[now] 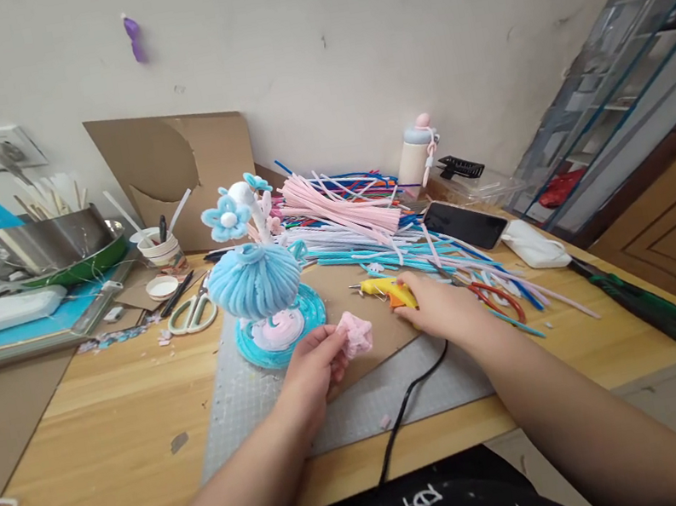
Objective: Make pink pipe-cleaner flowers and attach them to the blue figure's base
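Between the thumb and fingers of my left hand (pixel 314 365) is a pink pipe-cleaner flower (pixel 357 334), held above the cardboard. My right hand (pixel 433 302) is wrapped round a yellow glue gun (pixel 387 290), its nozzle pointing left and its black cord (pixel 409 401) running down to the table's front edge. Just beyond my left hand stands a blue pipe-cleaner ornament (pixel 256 282), with a pleated dome, flowers on top and a round blue, pink and white base (pixel 283 331). My right palm hides the glue gun's handle.
Bundles of pipe cleaners (pixel 337 210) lie along the back. Scissors with pale handles (pixel 192 312) sit left of the ornament; red-handled ones (pixel 498 300) lie right. A phone (pixel 466 223), a bottle (pixel 418 155), a paper cup (pixel 159 250) and a grey cutting mat (pixel 230 422) are also on the table.
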